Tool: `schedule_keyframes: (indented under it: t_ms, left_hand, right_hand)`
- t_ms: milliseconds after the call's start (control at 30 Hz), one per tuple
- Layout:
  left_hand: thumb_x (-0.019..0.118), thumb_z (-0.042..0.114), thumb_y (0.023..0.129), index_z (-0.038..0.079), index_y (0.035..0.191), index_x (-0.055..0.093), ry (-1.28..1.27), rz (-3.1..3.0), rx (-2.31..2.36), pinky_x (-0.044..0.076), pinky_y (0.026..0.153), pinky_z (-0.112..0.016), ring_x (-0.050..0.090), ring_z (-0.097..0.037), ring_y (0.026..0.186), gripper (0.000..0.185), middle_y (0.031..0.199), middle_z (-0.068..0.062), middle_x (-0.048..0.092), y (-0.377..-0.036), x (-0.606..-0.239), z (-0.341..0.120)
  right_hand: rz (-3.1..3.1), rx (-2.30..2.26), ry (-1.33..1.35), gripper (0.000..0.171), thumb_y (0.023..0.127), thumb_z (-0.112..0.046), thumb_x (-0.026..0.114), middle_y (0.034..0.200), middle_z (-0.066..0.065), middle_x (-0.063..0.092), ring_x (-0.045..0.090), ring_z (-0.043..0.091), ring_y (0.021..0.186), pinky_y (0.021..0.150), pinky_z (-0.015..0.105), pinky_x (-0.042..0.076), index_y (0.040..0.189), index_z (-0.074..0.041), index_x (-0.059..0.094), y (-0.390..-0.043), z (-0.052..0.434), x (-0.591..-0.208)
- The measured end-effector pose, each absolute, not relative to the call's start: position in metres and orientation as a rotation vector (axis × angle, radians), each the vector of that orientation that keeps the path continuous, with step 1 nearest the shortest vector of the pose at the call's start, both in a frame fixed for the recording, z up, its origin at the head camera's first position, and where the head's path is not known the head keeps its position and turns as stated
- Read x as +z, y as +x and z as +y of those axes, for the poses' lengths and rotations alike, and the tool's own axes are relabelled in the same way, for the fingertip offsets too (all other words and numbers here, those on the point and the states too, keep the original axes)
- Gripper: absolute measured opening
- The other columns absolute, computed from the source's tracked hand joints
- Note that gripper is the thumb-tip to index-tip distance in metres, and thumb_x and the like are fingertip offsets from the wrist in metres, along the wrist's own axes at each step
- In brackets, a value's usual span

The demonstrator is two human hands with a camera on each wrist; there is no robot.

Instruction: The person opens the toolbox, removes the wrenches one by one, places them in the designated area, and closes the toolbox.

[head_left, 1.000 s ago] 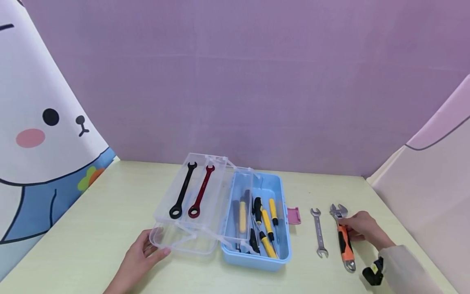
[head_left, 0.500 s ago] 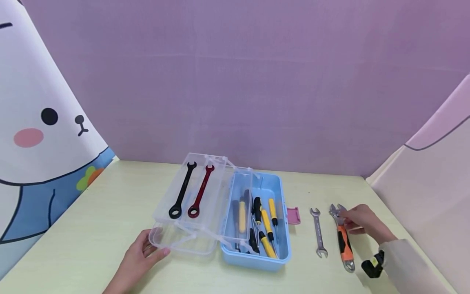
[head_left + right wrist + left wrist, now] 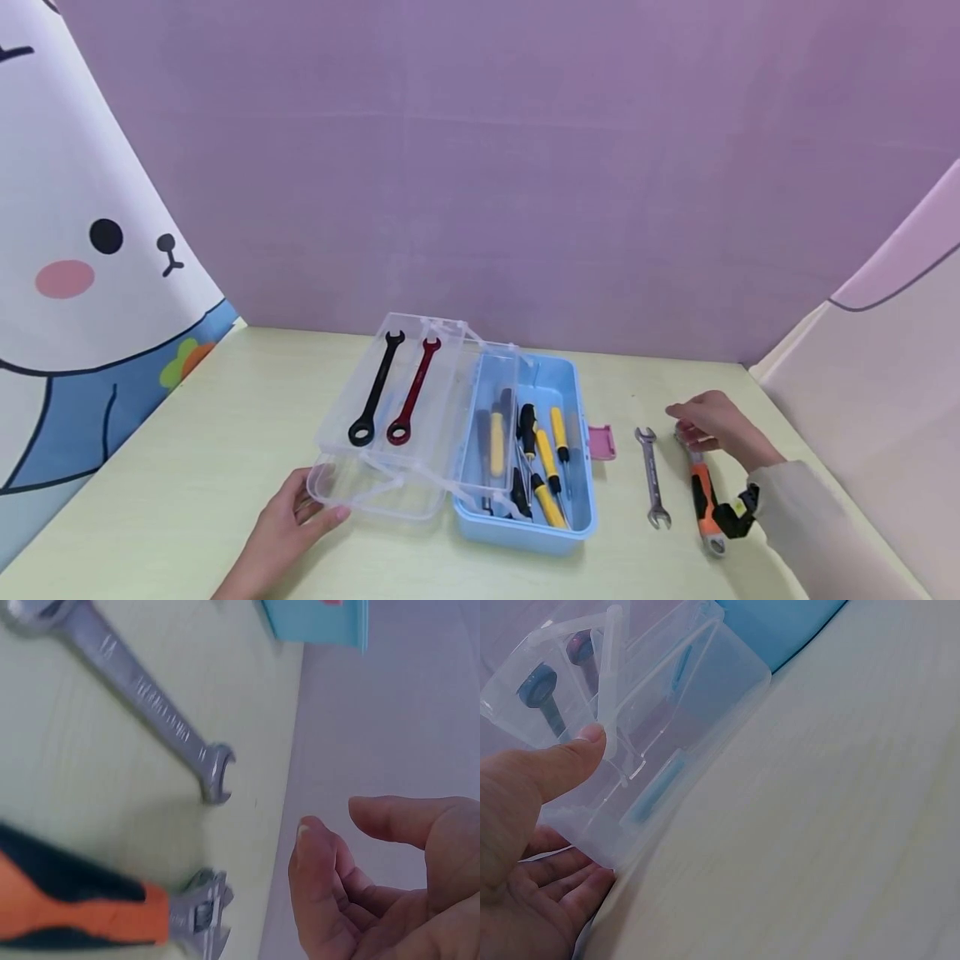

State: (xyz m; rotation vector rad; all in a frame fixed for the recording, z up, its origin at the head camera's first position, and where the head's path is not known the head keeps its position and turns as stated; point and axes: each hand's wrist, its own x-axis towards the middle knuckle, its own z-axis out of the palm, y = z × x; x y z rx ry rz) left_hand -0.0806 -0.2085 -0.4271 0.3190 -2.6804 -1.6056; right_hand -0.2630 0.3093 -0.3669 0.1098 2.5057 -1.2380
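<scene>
My left hand [image 3: 281,529] holds the near left corner of the toolbox's clear lid [image 3: 405,505]. In the left wrist view the thumb lies on the lid's edge and the fingers curl below it. Over the head of the orange-and-black adjustable wrench [image 3: 702,492] hovers my right hand [image 3: 723,429], its fingers loosely curled around nothing. The right wrist view shows a gap between thumb and fingers, with the adjustable wrench [image 3: 90,919] lying apart from them on the table. A silver double open-end wrench [image 3: 652,479] lies to its left.
The blue toolbox [image 3: 517,535] stands open, holding several yellow-and-black screwdrivers [image 3: 547,458] and other tools. On its folded-back lid lie a black wrench [image 3: 377,387] and a red wrench [image 3: 415,390]. A pink latch [image 3: 601,442] sticks out from its right side. A purple backdrop [image 3: 480,183] rises behind the table.
My right hand has let go of the adjustable wrench and moved up and slightly left, above its head. The wrench stays on the table. My left hand keeps its place at the lid.
</scene>
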Motion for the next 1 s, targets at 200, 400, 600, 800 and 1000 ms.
schedule_keyframes:
  t_ms: [200, 400, 600, 800, 1000]
  left_hand:
    - [0.072, 0.02, 0.086, -0.003, 0.129, 0.039, 0.319, -2.666, -1.621, 0.055, 0.091, -0.034, 0.051, -0.043, 0.124, 0.059, 0.135, -0.033, 0.046, -0.081, -0.426, -0.207]
    - [0.071, 0.017, 0.086, -0.005, 0.129, 0.039, 0.269, -2.649, -1.614, 0.056, 0.089, -0.035, 0.051, -0.045, 0.122, 0.057, 0.134, -0.035, 0.046, -0.08, -0.427, -0.208]
    - [0.071, 0.017, 0.086, -0.005, 0.128, 0.04, 0.273, -2.642, -1.615, 0.056, 0.09, -0.034, 0.051, -0.044, 0.122, 0.057, 0.134, -0.034, 0.047, -0.079, -0.427, -0.208]
    - [0.071, 0.017, 0.086, -0.005, 0.129, 0.039, 0.268, -2.652, -1.609, 0.056, 0.091, -0.034, 0.051, -0.045, 0.123, 0.058, 0.134, -0.035, 0.046, -0.079, -0.427, -0.208]
    - [0.071, 0.019, 0.086, -0.004, 0.129, 0.039, 0.273, -2.663, -1.602, 0.055, 0.092, -0.035, 0.05, -0.045, 0.124, 0.059, 0.135, -0.034, 0.046, -0.079, -0.427, -0.209]
  right_hand:
    - [2.492, -1.247, 0.069, 0.041, 0.095, -0.021, 0.054, 0.078, 0.005, 0.061, 0.06, 0.013, 0.065, 0.06, 0.027, 0.058, 0.113, 0.015, 0.052, -0.264, 0.295, -0.362]
    - [2.496, -1.259, -0.013, 0.031, 0.094, -0.023, 0.055, 0.08, 0.005, 0.06, 0.063, 0.016, 0.07, 0.065, 0.03, 0.06, 0.103, 0.006, 0.058, -0.265, 0.279, -0.353]
    - [2.491, -1.267, -0.096, 0.035, 0.095, -0.024, 0.054, 0.081, 0.004, 0.06, 0.063, 0.013, 0.07, 0.068, 0.031, 0.061, 0.109, 0.008, 0.057, -0.267, 0.262, -0.339]
    - [2.5, -1.268, -0.114, 0.035, 0.095, -0.025, 0.055, 0.083, 0.006, 0.059, 0.063, 0.014, 0.071, 0.071, 0.031, 0.061, 0.109, 0.008, 0.056, -0.27, 0.243, -0.326]
    - [2.498, -1.278, -0.115, 0.035, 0.095, -0.023, 0.055, 0.083, 0.005, 0.06, 0.064, 0.012, 0.069, 0.071, 0.032, 0.061, 0.111, 0.008, 0.052, -0.274, 0.225, -0.314]
